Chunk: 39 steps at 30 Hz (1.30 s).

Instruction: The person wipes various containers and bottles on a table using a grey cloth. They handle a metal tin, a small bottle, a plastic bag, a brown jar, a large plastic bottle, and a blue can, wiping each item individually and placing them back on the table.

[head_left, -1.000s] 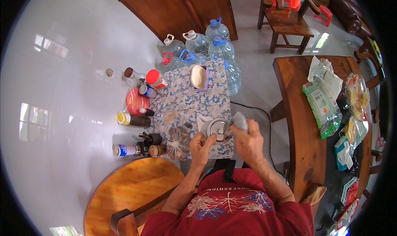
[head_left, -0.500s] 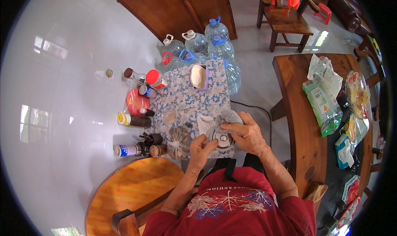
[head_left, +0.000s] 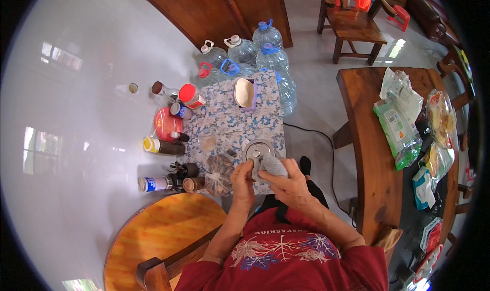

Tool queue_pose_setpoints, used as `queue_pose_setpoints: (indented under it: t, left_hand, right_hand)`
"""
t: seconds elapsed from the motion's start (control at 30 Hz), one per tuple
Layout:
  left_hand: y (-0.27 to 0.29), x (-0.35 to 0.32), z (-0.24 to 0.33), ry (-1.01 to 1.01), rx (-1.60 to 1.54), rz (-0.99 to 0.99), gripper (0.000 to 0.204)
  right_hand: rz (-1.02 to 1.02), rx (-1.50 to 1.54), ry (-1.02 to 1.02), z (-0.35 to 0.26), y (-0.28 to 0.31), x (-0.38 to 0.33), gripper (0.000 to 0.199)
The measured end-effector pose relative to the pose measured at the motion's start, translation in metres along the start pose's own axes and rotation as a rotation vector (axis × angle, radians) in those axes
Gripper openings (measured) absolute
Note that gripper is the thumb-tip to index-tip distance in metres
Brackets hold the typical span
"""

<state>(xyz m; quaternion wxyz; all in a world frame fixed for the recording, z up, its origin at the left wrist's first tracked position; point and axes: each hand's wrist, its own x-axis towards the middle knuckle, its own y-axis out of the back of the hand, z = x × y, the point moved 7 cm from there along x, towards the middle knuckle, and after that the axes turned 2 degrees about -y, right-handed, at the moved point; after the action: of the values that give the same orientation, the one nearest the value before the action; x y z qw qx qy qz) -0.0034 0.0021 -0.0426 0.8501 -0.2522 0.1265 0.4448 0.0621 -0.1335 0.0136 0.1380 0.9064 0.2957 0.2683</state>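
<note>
1. Head view: I am seeing the right hand (head_left: 292, 185) gripping a grey cloth (head_left: 271, 165), its fingers closing around the bunched fabric.
2. Just beside it, the left hand (head_left: 243, 179) is bending its fingers in at the near left side of the metal lid (head_left: 256, 149); the cloth is hiding the tips, so I cannot tell whether they are pinching lid or cloth.
3. The lid is sitting just beyond both hands, over the near right part of the patterned table (head_left: 255, 121), with the cloth covering its near rim. From here I cannot tell whether it is touching the tabletop.
4. Left of the left hand, I am picking out a clear bag (head_left: 218, 174) with brown contents; jars and bottles are lining the left edge, among them a red-lidded jar (head_left: 191, 95).
5. A purple box (head_left: 246, 94) is standing near the far edge, and water jugs (head_left: 273, 60) are crowding behind it.
6. Well to the right, a wooden table (head_left: 367, 117) is holding a green pack (head_left: 395, 130).
</note>
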Motion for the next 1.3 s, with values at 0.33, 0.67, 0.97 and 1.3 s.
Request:
queue_pose_setpoints:
  t: [0.33, 0.67, 0.97, 1.3]
  left_hand:
    - [-0.014, -0.006, -0.010, 0.196, -0.355, -0.354, 0.026]
    - [-0.014, 0.007, 0.011, 0.052, -0.503, -0.178, 0.034]
    - [-0.030, 0.002, 0.017, 0.015, -0.556, -0.348, 0.036]
    - [-0.023, -0.024, -0.015, 0.174, -0.361, -0.261, 0.033]
  right_hand:
    - [0.144, 0.427, -0.507, 0.078, 0.003, 0.024, 0.036]
    - [-0.013, 1.201, -0.739, 0.043, -0.050, -0.011, 0.056]
    - [0.022, 0.214, -0.315, 0.008, -0.032, -0.013, 0.062]
    - [0.261, -0.124, -0.192, -0.001, 0.032, 0.029, 0.035]
